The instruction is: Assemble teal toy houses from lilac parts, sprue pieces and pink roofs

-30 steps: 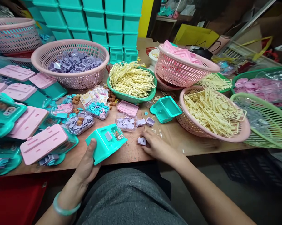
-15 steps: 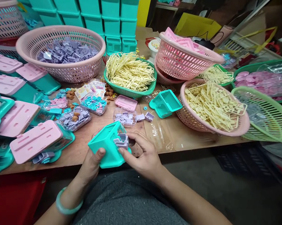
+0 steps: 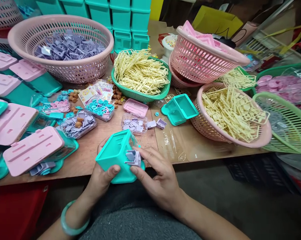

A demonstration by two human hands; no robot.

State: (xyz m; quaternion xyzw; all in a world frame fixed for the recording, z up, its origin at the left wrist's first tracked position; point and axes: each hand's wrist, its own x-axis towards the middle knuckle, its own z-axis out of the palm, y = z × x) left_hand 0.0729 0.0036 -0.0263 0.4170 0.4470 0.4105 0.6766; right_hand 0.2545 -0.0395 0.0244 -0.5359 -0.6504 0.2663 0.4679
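Note:
My left hand [image 3: 104, 178] is closed round the left side of a teal plastic box [image 3: 110, 150], thumb on its near wall, fingers hidden behind. The box is tilted above my lap at the table's edge. A small purple plastic piece [image 3: 134, 159] with upright prongs sits against the box's right side, pinched between the thumb and fingers of my right hand [image 3: 156, 173]. Whether it is fixed to the box I cannot tell. Just beyond lie a clear tray [image 3: 134, 124] of purple pieces and two loose purple pieces [image 3: 161, 123]. A second teal box [image 3: 180, 109] lies farther right.
Pink-lidded teal boxes [image 3: 32, 150] crowd the left. Behind stand a pink basket [image 3: 82, 71] of purple parts and a green basket [image 3: 140, 96] of cream frames. Another pink basket [image 3: 207, 130] of cream frames is at right. The wooden table edge [image 3: 190, 160] runs before me.
The teal box and both hands have shifted slightly right and down in view, while the camera view has also moved a little. Both grips look the same, with the purple piece still at the box's side.

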